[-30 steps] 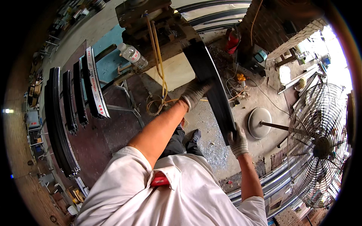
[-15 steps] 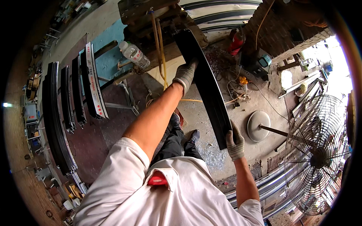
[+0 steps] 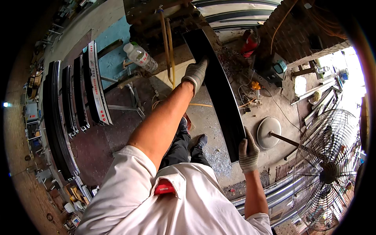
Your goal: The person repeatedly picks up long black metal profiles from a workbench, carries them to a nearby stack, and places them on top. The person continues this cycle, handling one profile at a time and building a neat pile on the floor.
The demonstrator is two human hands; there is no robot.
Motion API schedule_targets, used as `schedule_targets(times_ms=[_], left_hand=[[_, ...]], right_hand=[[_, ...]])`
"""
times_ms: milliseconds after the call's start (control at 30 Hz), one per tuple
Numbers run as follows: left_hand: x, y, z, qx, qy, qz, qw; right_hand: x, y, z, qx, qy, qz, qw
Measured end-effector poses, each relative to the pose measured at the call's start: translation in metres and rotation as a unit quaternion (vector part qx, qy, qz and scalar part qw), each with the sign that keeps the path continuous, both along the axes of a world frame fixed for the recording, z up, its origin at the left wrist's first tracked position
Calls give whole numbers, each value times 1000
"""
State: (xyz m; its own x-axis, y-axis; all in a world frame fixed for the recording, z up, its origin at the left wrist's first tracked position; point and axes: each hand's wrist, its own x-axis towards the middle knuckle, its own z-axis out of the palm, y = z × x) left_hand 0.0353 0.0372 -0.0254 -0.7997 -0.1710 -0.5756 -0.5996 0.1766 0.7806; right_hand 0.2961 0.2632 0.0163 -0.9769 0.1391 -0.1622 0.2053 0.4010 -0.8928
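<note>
A long black metal profile slants through the middle of the view, held in both hands. My left hand, in a grey work glove, is closed on its left edge in the upper half, thumb lying on the dark face. Gripping the lower right end is my gloved right hand, thumb on the face and fingers around the edge, partly hidden. The profile's far end reaches a dark machine at the top; whether they touch I cannot tell.
Several black profiles lie on a rack at left, one with a printed white strip. A plastic bottle stands on a blue surface. At right are a caged fan, its round base, a red object and cables.
The profile's near end has shifted slightly right and towards me, both hands moving with it. Its face now looks smoother and plainer, as if turned a little. Both hands keep their hold.
</note>
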Motion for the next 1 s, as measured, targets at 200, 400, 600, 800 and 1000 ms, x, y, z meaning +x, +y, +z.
schedule_targets(times_ms=[200, 400, 600, 800, 1000], left_hand=[[-15, -5, -6, -16, 2, -39, 999], [-16, -5, 6, -62, -10, -73, 995], [-14, -4, 11, -81, -1, -58, 995], [-14, -5, 12, -54, -6, -71, 996], [-19, -7, -11, -4, 15, -60, 998]], right_hand=[[-13, -7, 3, 69, 49, -13, 996], [-14, -8, 3, 76, 9, -32, 997], [-15, -9, 1, 72, 7, -41, 997], [-13, -8, 5, 72, -35, -46, 996], [-19, -12, 10, 89, -11, -44, 995]])
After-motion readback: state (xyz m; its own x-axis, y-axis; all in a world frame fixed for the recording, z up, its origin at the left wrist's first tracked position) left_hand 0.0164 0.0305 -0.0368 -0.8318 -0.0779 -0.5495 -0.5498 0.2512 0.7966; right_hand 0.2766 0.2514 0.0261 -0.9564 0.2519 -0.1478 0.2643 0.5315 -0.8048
